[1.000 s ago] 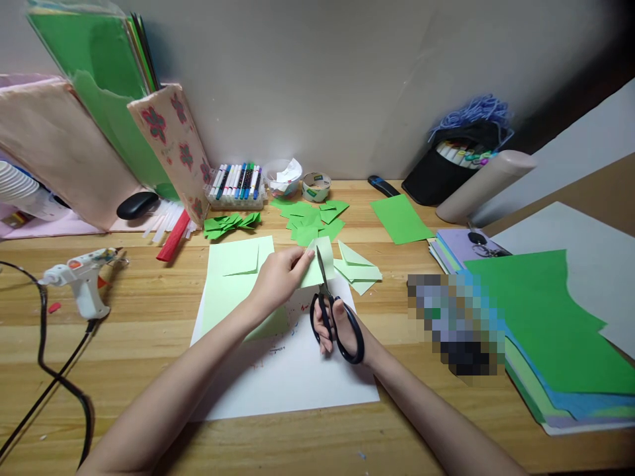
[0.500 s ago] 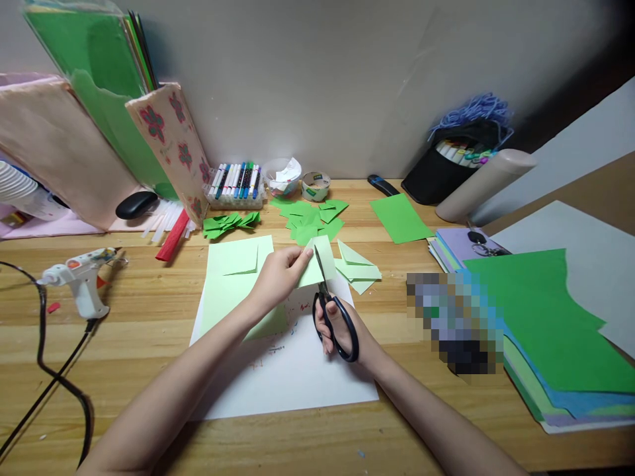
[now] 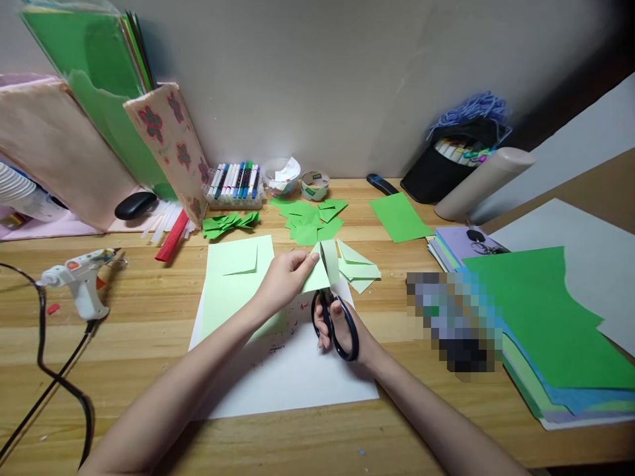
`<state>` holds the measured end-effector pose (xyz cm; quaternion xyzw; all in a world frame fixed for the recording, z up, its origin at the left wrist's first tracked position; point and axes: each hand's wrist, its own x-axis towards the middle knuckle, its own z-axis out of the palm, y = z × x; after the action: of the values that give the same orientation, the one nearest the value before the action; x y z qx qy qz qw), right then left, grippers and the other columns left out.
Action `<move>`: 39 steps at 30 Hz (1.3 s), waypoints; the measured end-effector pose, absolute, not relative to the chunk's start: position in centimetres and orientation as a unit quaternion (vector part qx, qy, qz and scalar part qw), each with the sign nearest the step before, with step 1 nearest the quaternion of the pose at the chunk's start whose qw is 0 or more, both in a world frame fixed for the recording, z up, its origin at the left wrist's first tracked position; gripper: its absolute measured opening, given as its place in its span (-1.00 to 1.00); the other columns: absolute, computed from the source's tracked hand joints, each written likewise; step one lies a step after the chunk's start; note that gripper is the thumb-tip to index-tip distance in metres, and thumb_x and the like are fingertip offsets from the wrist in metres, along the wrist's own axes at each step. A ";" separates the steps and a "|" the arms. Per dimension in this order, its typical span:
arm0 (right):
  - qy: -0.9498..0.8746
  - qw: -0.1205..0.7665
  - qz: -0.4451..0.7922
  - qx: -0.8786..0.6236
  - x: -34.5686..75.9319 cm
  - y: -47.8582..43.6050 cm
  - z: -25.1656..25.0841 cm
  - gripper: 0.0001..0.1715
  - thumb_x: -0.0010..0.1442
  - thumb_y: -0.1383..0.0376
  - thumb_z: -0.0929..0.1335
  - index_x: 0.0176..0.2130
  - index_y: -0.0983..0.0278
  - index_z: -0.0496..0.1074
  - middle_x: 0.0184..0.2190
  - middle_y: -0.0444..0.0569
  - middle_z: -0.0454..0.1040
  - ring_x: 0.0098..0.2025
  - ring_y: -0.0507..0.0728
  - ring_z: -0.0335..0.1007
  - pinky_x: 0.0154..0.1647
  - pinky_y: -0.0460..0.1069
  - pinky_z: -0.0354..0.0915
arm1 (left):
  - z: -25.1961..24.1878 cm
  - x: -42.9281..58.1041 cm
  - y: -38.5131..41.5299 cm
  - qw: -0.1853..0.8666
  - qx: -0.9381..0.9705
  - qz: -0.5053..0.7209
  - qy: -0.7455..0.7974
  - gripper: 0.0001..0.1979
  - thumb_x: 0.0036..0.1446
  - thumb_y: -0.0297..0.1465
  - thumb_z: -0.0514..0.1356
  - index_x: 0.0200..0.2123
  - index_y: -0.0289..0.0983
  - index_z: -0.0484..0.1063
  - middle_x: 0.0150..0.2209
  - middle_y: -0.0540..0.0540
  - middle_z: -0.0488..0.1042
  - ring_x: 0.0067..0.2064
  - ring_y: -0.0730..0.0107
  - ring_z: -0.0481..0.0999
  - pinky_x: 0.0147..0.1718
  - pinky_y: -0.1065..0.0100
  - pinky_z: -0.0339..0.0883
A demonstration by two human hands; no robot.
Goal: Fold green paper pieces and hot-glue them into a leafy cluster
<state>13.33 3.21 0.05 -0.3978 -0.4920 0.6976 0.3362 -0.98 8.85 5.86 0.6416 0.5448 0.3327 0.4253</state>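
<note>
My left hand (image 3: 285,281) pinches a small light green paper piece (image 3: 322,268) and holds it up over the desk. My right hand (image 3: 342,327) grips black-handled scissors (image 3: 333,320); their blades reach up into the paper and are mostly hidden behind it. Under both hands lies a white sheet (image 3: 292,377) with a large light green sheet (image 3: 233,277) on it. A few cut light green triangles (image 3: 358,268) lie just right of the held piece.
A glue gun (image 3: 79,281) with a black cord lies at the left. Dark green scraps (image 3: 310,221), markers (image 3: 235,182), a tape roll (image 3: 315,186) and a small bowl line the back. Stacked coloured paper (image 3: 546,317) fills the right side.
The scissors have moved forward into the paper, so the blades are now covered by it. The right part of the held piece has turned up a little. My left hand has barely shifted.
</note>
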 end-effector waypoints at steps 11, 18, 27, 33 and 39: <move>-0.503 0.345 0.668 -0.426 13.4 3.3 0.3 -0.40 0.04 -0.23 0.18 -0.37 0.26 0.19 -0.66 -0.28 0.16 -0.74 -0.08 0.15 -0.72 -0.14 0.24 | 6.0 -1.0 8.8 0.445 0.629 0.335 0.542 -0.58 0.13 -0.11 -0.03 -0.62 -0.26 0.01 -0.61 0.08 -0.05 -0.55 0.54 -0.01 -0.59 0.46 -0.13; -0.506 0.335 0.673 -0.423 13.4 3.4 0.5 -0.33 -0.05 -0.29 0.17 -0.38 0.25 0.15 -0.66 -0.29 0.15 -0.74 -0.08 0.14 -0.70 -0.12 0.27 | 6.0 -1.0 8.8 0.467 0.621 0.326 0.538 -0.56 0.11 -0.07 -0.02 -0.63 -0.26 0.02 -0.63 0.09 -0.04 -0.57 0.55 -0.01 -0.60 0.47 -0.13; -0.521 0.343 0.645 -0.440 13.6 3.5 0.0 -0.39 0.04 -0.24 0.15 -0.41 0.25 0.17 -0.70 -0.28 0.15 -0.76 -0.06 0.16 -0.73 -0.14 0.21 | 6.0 -0.9 8.5 0.482 0.620 0.316 0.533 -0.58 0.12 -0.10 -0.02 -0.62 -0.27 0.05 -0.62 0.08 -0.03 -0.57 0.56 -0.01 -0.62 0.48 -0.14; -0.505 0.346 0.656 -0.441 13.3 3.3 0.2 -0.41 0.04 -0.22 0.16 -0.42 0.26 0.16 -0.69 -0.30 0.14 -0.77 -0.07 0.14 -0.76 -0.15 0.18 | 6.7 -1.5 9.1 0.465 0.625 0.323 0.537 -0.57 0.10 -0.07 -0.02 -0.63 -0.25 0.03 -0.63 0.09 -0.05 -0.59 0.55 -0.01 -0.62 0.47 -0.12; -0.448 0.368 0.701 -0.414 13.4 3.8 0.3 -0.29 -0.07 -0.33 0.11 -0.45 0.25 0.15 -0.73 -0.31 0.12 -0.80 -0.09 0.08 -0.76 -0.14 0.22 | 8.1 -8.2 11.9 0.250 0.645 0.242 0.680 -0.56 0.02 -0.04 0.04 -0.66 -0.25 0.13 -0.68 0.07 0.06 -0.61 0.49 0.06 -0.60 0.42 -0.13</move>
<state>13.45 3.76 0.27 -0.4142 -0.4485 0.7012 0.3682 -8.22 11.88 8.12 0.6453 0.6800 0.2424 0.2498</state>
